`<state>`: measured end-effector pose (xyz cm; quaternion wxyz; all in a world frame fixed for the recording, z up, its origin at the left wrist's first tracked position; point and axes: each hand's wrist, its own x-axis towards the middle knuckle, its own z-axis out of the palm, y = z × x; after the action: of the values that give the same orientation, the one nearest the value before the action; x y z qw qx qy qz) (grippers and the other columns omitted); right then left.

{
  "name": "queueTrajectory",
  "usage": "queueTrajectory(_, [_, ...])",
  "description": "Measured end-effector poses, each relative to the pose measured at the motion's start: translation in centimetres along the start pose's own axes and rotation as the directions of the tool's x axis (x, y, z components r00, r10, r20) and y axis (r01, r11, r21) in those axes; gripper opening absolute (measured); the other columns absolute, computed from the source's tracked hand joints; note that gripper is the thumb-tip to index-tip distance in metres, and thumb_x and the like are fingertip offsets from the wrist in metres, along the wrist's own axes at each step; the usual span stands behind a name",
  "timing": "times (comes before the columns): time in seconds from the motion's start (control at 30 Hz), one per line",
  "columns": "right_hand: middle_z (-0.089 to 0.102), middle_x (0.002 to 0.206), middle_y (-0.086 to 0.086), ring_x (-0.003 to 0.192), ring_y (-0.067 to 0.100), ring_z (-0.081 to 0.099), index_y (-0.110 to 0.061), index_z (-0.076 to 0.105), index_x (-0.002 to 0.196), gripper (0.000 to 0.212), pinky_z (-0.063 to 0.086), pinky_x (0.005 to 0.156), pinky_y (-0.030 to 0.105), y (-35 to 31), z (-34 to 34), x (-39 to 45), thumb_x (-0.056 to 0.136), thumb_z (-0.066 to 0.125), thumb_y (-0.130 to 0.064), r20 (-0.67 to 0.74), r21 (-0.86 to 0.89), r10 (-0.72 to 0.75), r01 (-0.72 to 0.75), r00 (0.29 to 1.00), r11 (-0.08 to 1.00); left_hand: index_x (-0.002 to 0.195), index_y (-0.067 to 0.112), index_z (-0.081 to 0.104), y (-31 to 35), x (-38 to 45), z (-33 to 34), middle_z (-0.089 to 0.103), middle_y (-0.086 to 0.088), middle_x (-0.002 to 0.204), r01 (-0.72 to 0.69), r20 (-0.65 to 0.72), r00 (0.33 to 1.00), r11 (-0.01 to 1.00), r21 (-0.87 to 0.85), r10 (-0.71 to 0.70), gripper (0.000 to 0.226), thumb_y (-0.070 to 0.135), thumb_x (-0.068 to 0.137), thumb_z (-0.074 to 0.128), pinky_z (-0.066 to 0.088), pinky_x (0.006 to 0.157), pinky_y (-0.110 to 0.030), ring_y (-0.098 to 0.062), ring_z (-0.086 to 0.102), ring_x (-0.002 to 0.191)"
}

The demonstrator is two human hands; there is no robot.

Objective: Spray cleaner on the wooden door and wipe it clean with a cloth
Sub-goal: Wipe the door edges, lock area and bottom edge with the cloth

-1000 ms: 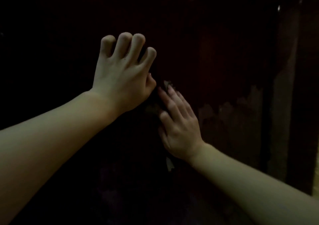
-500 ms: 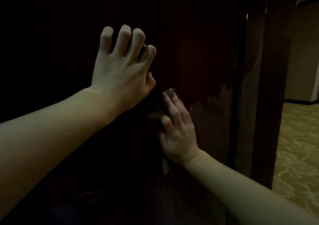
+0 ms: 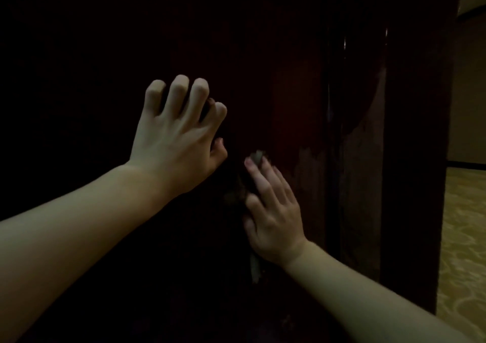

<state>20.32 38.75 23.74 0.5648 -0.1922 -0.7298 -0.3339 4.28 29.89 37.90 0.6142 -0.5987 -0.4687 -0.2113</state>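
The dark reddish wooden door (image 3: 297, 85) fills most of the view in dim light. My left hand (image 3: 176, 135) rests against it with bent, spread fingers and holds nothing. Lower and to the right, my right hand (image 3: 273, 211) presses flat on a dark cloth (image 3: 256, 156) against the door. Only small pale bits of the cloth show above the fingertips and below the wrist. A duller wet patch (image 3: 310, 164) shows on the wood right of that hand. No spray bottle is in view.
The door's right edge and frame (image 3: 415, 158) run top to bottom. Beyond it on the far right lie a patterned yellowish carpet (image 3: 465, 237) and a beige wall (image 3: 470, 93).
The view has shifted left, so the doorway and carpet at the right came into sight. My right hand with the cloth slid slightly down; my left hand stays on the door.
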Motion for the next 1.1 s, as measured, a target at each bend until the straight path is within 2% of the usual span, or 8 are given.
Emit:
queueTrajectory(0.1, [0.039, 0.15, 0.016, 0.143, 0.035, 0.031, -0.011, 0.053, 0.104, 0.02, 0.032, 0.112, 0.052, 2.8, -0.8, -0.5, 0.087, 0.055, -0.022, 0.03, 0.014, -0.063, 0.063, 0.998, 0.998, 0.113, 0.007, 0.044, 1.5, 1.1, 0.1, 0.04, -0.022, 0.125, -0.014, 0.005, 1.0, 1.0, 0.005, 0.014, 0.049, 0.04, 0.078, 0.056, 0.024, 0.093, -0.051, -0.039, 0.033, 0.116])
queueTrajectory(0.27, [0.044, 0.147, 0.018, 0.14, 0.036, 0.035, -0.011, 0.05, 0.116, 0.025, 0.029, 0.115, 0.048, 6.8, -1.7, 6.7, 0.097, 0.045, -0.026, -0.122, 0.011, 0.072, -0.071, 0.99, 0.997, 0.111, 0.009, 0.041, 3.7, 3.4, 0.3, 0.044, -0.02, 0.124, -0.043, 0.04, 0.998, 0.998, 0.044, 0.041, 0.051, 0.042, 0.075, 0.056, 0.026, 0.091, -0.049, -0.038, 0.036, 0.112])
queueTrajectory(0.37, [0.043, 0.147, 0.017, 0.141, 0.035, 0.034, -0.009, 0.052, 0.119, 0.027, 0.03, 0.115, 0.048, 7.9, -1.8, 4.6, 0.097, 0.044, -0.024, -0.14, 0.034, 0.08, -0.076, 0.987, 0.997, 0.117, 0.009, 0.044, 5.0, 5.0, 0.6, 0.041, -0.02, 0.125, -0.065, 0.062, 0.996, 0.995, 0.078, 0.06, 0.055, 0.043, 0.076, 0.055, 0.026, 0.091, -0.049, -0.038, 0.036, 0.112])
queueTrajectory(0.6, [0.042, 0.147, 0.018, 0.14, 0.033, 0.037, -0.008, 0.054, 0.108, 0.025, 0.032, 0.112, 0.052, 12.2, -3.3, -0.6, 0.088, 0.052, -0.023, 0.007, -0.04, -0.069, 0.07, 0.998, 0.997, 0.124, 0.008, 0.045, 7.9, 7.4, 1.0, 0.04, -0.02, 0.128, -0.074, 0.126, 0.99, 0.992, 0.105, 0.061, 0.064, 0.048, 0.074, 0.054, 0.027, 0.093, -0.049, -0.038, 0.037, 0.115])
queueTrajectory(0.77, [0.04, 0.149, 0.02, 0.136, 0.035, 0.042, -0.004, 0.057, 0.109, 0.028, 0.021, 0.119, 0.048, 16.3, -4.3, 5.9, 0.094, 0.046, -0.024, -0.062, -0.093, 0.062, -0.068, 0.996, 0.993, 0.127, 0.011, 0.039, 10.1, 9.7, 1.3, 0.035, -0.018, 0.131, -0.065, 0.159, 0.986, 0.987, 0.149, 0.041, 0.068, 0.055, 0.075, 0.038, 0.028, 0.095, -0.048, -0.037, 0.034, 0.118])
queueTrajectory(0.9, [0.041, 0.148, 0.018, 0.137, 0.034, 0.041, -0.005, 0.054, 0.113, 0.026, 0.027, 0.116, 0.049, 15.9, -4.0, 0.4, 0.093, 0.05, -0.021, -0.056, -0.056, -0.006, 0.003, 0.998, 0.998, 0.128, 0.011, 0.039, 11.8, 10.5, 1.7, 0.034, -0.017, 0.13, -0.03, 0.174, 0.985, 0.984, 0.174, -0.001, 0.072, 0.059, 0.074, 0.038, 0.028, 0.096, -0.048, -0.038, 0.033, 0.118])
queueTrajectory(1.0, [0.045, 0.144, 0.017, 0.137, 0.033, 0.041, -0.011, 0.05, 0.102, 0.014, 0.03, 0.114, 0.049, 15.6, -4.4, -4.1, 0.097, 0.041, -0.021, 0.012, -0.05, -0.113, 0.113, 0.994, 0.992, 0.132, 0.011, 0.041, 11.9, 10.5, 1.8, 0.036, -0.017, 0.131, -0.039, 0.178, 0.984, 0.984, 0.175, 0.007, 0.072, 0.057, 0.077, 0.034, 0.028, 0.096, -0.048, -0.038, 0.034, 0.118])
queueTrajectory(1.1, [0.052, 0.141, 0.016, 0.139, 0.029, 0.04, -0.011, 0.056, 0.103, 0.016, 0.028, 0.115, 0.05, 17.3, -5.1, -1.4, 0.096, 0.044, -0.019, 0.004, -0.079, -0.121, 0.121, 0.993, 0.989, 0.134, 0.014, 0.04, 11.8, 10.8, 1.7, 0.036, -0.017, 0.131, -0.057, 0.201, 0.979, 0.978, 0.2, 0.016, 0.074, 0.059, 0.077, 0.031, 0.029, 0.093, -0.048, -0.037, 0.035, 0.117])
